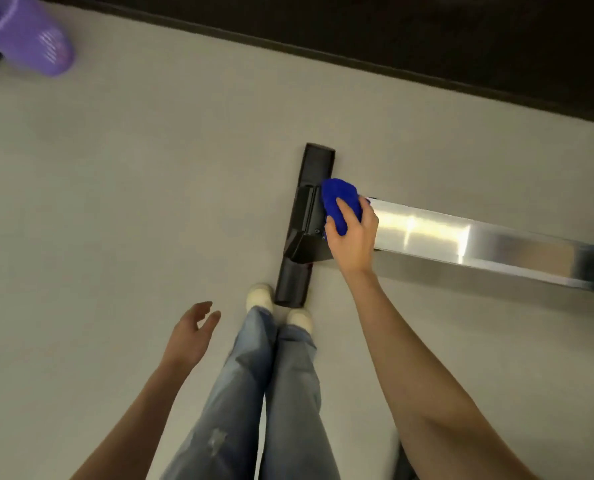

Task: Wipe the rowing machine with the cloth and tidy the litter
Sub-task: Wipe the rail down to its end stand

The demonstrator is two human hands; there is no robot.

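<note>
Fingers (343,211) of the right hand (352,242) were curled round the bunched blue cloth (337,190), pressing it on the rowing machine rail (461,237) at its end, guess for scrubbing pressure; left hand (193,327) hung loose, empty.

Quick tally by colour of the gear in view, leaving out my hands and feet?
Blue: 1, the cloth
Purple: 1, the basket
Silver and black: 1, the rowing machine
Total: 3

A pale, smooth grey-beige floor (115,202) fills most of the view under soft, even light. A dark band (427,29) with a black edge crosses the top diagonally.
</note>
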